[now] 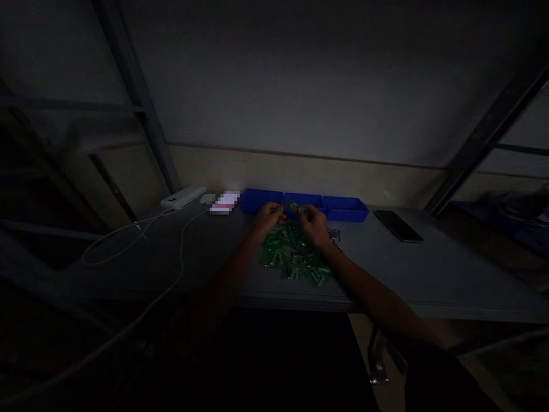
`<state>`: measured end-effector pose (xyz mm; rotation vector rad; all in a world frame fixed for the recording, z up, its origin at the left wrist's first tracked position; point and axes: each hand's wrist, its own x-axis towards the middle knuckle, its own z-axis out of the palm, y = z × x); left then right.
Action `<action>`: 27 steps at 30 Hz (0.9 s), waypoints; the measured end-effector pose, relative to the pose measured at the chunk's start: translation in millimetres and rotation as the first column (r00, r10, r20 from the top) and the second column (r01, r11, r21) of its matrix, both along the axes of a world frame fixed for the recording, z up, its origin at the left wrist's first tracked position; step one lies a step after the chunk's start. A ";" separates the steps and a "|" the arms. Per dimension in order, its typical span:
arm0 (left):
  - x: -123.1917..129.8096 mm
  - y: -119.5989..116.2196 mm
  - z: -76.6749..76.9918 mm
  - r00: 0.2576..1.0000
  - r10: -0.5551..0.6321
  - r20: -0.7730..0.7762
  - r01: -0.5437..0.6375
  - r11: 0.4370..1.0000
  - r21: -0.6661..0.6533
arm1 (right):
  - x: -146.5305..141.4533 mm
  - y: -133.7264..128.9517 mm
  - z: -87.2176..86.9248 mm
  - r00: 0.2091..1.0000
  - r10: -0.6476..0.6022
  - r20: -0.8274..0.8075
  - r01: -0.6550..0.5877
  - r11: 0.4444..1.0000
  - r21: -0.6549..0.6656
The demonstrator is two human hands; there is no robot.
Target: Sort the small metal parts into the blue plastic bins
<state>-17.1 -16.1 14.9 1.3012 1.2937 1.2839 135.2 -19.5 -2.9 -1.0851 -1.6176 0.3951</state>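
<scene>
In the head view my right hand (314, 224) is closed in a pinch on a small green plastic bag (294, 206), raised above the table. My left hand (269, 218) is just left of it, its fingers pressed together. What they hold, if anything, is too dark to make out. Under both hands lies a spread pile of small green bags (295, 269) with thin, pale pieces inside. Loose metal screws or similar small parts (334, 236) lie beside the pile, partly behind my right wrist.
Three blue bins stand in a row behind my hands: a left bin (253, 197), a middle bin (315, 198) and a right bin (347, 209). A dark phone (398, 226) lies to the right. At left are a white power strip (184, 198), its cable (182, 252) and a blurred bright screen (225, 202).
</scene>
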 end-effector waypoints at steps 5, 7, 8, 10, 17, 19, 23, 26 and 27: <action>0.8 -2.3 2.0 0.982 -0.116 0.146 0.136 0.981 -0.138 | 5.8 1.0 0.1 0.980 -0.134 0.146 0.118 0.986 0.114; 3.3 -5.5 4.1 0.967 -0.173 0.187 0.196 0.974 -0.113 | 6.1 1.0 -0.6 0.976 -0.121 0.183 0.095 0.985 0.146; 4.2 -6.7 4.5 0.966 -0.179 0.186 0.198 0.976 -0.088 | 5.7 0.8 -0.9 0.974 -0.102 0.201 0.071 0.985 0.156; 4.5 -7.0 3.8 0.973 -0.164 0.164 0.171 0.985 -0.031 | 3.9 -0.4 -1.6 0.972 -0.055 0.229 0.016 0.985 0.171; -1.7 4.1 -3.0 0.999 -0.031 -0.017 0.034 0.977 0.210 | 2.5 -0.4 -2.5 0.997 -0.017 0.081 0.005 0.989 0.145; -2.4 5.5 -3.0 0.997 -0.038 -0.071 0.054 0.970 0.237 | 5.6 2.5 -1.9 0.999 -0.048 -0.012 0.049 0.993 0.106; -3.0 5.9 -3.5 0.984 -0.137 -0.117 0.164 0.948 0.271 | 11.3 8.6 -0.1 0.996 0.015 -0.086 -0.017 0.999 -0.030; -3.3 5.9 -4.4 0.986 -0.139 -0.097 0.160 0.951 0.263 | 11.6 10.4 0.2 0.987 0.115 -0.116 -0.127 0.987 -0.101; -3.3 5.7 -4.4 0.989 -0.126 -0.082 0.143 0.957 0.254 | 11.0 10.5 0.1 0.980 0.143 -0.138 -0.159 0.981 -0.111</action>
